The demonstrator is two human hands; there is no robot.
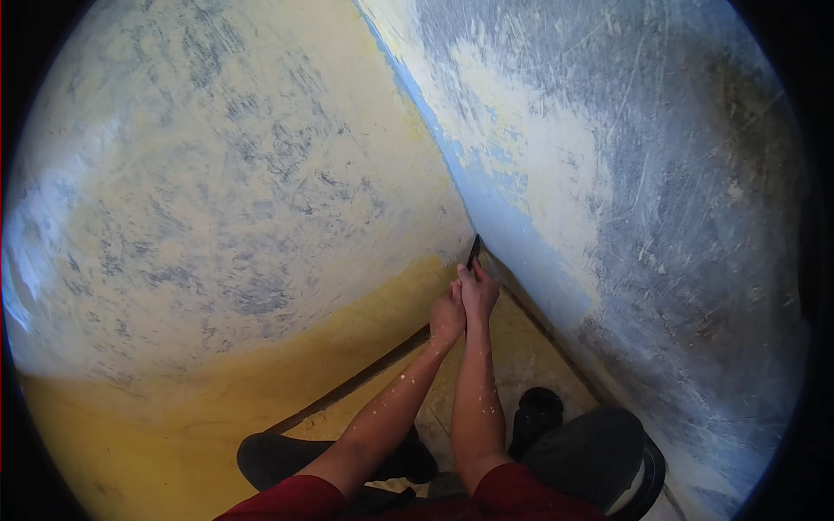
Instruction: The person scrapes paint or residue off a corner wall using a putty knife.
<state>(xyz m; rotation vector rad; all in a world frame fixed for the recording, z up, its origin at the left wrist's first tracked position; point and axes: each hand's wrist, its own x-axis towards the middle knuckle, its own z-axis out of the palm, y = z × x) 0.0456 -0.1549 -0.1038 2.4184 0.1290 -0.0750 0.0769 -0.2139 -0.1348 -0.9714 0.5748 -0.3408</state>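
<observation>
A slim dark hand tool [474, 249], perhaps a scraper or knife, points up into the corner where two walls meet. Its tip is at the lower end of the corner seam; the blade's exact shape is too small to tell. My right hand [480, 291] grips it nearest the tip. Pressed close beside and slightly below, my left hand [448, 317] is closed around what looks like the tool's lower part, mostly hidden by the fingers. The left wall [228, 195] has patchy whitish filler over yellow paint. Blue paint [515, 221] shows along the right wall's edge.
The right wall [677, 215] is scuffed grey and white. Dark skirting edges [371, 368] run along both wall bases to the corner. My bent knees [586, 456] and black shoe [537, 417] are close below. A curved black rim [651, 478] is at lower right.
</observation>
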